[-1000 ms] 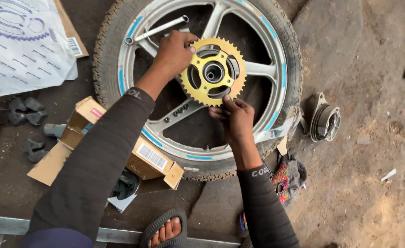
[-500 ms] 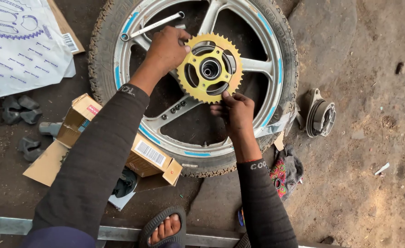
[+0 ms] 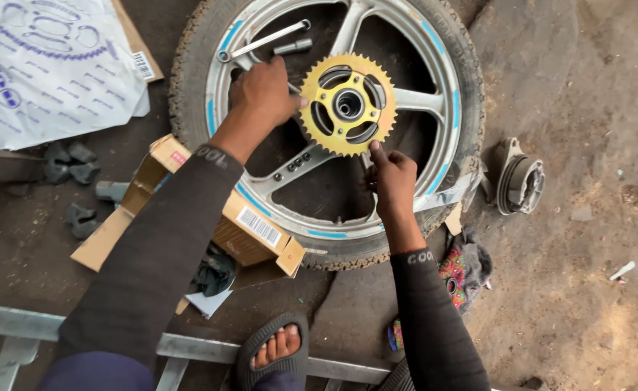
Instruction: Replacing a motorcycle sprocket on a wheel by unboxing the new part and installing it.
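Sprocket [image 3: 348, 105] on wheel [image 3: 435, 145] hub; cardboard box [image 3: 250, 232] left; drum part [image 3: 520, 185] right.

- One view only, worn on the person's head.
- It looks steeply down at the dirt floor [image 3: 565, 289], close above the wheel [image 3: 333, 130].
- Both forearms reach in from the bottom edge.

An open cardboard box [image 3: 210, 217], a printed plastic bag [image 3: 51, 65] and a metal hub part [image 3: 519, 185] lie about.

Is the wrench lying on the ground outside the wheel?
No, the wrench rests inside the wheel, across its rim and spokes above the left hand.
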